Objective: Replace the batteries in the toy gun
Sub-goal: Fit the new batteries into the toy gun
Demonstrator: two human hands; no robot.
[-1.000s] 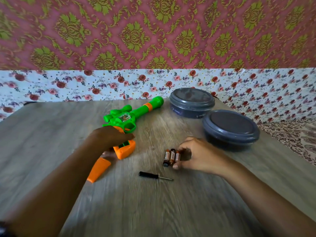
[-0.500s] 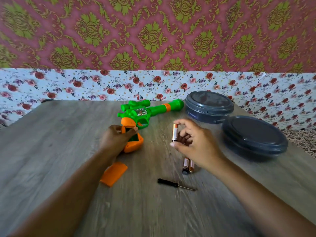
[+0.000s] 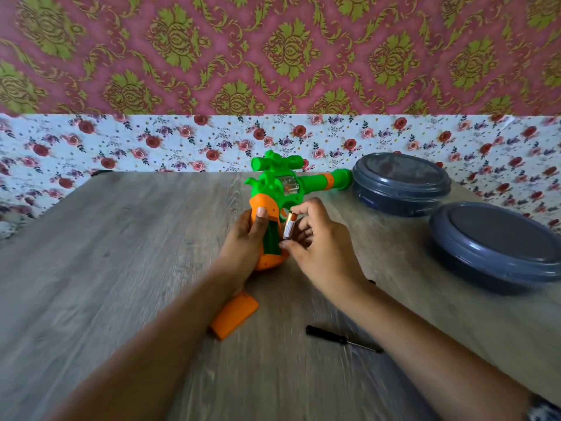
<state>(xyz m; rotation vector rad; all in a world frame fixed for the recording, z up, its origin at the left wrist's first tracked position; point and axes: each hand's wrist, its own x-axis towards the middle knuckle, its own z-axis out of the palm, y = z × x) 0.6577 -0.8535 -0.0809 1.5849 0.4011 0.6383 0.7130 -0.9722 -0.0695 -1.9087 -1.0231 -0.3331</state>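
The green and orange toy gun (image 3: 282,185) is tilted up on the wooden table, barrel pointing right. My left hand (image 3: 246,241) grips its orange handle, whose open battery compartment (image 3: 272,238) faces me. My right hand (image 3: 315,244) pinches one battery (image 3: 289,228) upright between thumb and forefinger, right beside the compartment opening. The orange compartment cover (image 3: 235,316) lies loose on the table below my left forearm. My right arm hides the other batteries.
A small black screwdriver (image 3: 340,338) lies on the table near my right forearm. Two round grey lidded containers (image 3: 400,183) (image 3: 498,241) stand at the right. A floral-papered wall runs along the table's far edge.
My right hand carried the battery left to the handle's opening. My left hand raised the gun more upright. The camera view shifted left.
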